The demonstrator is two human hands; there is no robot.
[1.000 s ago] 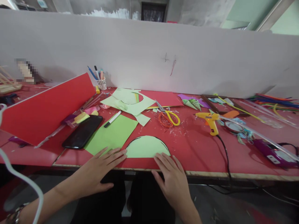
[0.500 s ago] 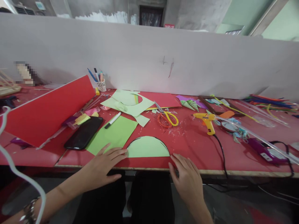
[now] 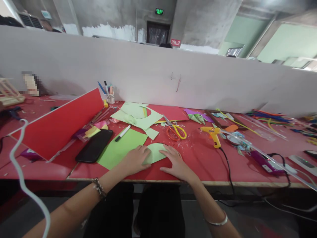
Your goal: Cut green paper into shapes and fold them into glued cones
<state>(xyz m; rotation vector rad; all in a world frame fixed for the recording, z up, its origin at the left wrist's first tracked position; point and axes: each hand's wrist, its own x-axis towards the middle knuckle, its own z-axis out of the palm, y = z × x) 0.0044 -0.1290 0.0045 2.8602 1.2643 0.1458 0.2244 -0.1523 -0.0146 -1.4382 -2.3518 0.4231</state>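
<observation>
A pale green half-circle of paper (image 3: 156, 153) with a dark outline lies flat near the table's front edge, partly covered by my hands. My left hand (image 3: 137, 160) rests on its left end, fingers stretched out and thumb apart. Over the right end lies my right hand (image 3: 177, 163), fingers spread, thumb pointing left toward the paper's straight edge. Left of the half-circle is a brighter green sheet (image 3: 121, 148) with a black-and-white marker (image 3: 123, 133) on it. Behind lie yellow-handled scissors (image 3: 178, 129) and a pale green sheet with a rounded cut-out (image 3: 153, 115).
A black phone (image 3: 94, 147) and a leaning red board (image 3: 66, 120) stand to the left. A pen cup (image 3: 109, 98) is by the grey partition (image 3: 138, 69). On the right are a yellow glue gun (image 3: 213, 134) with its cord, a purple device (image 3: 266, 162) and a clear rod.
Both hands have moved inward from beside the half-circle onto its ends, and the paper has tilted slightly, its right side higher. The camera view has shifted upward.
</observation>
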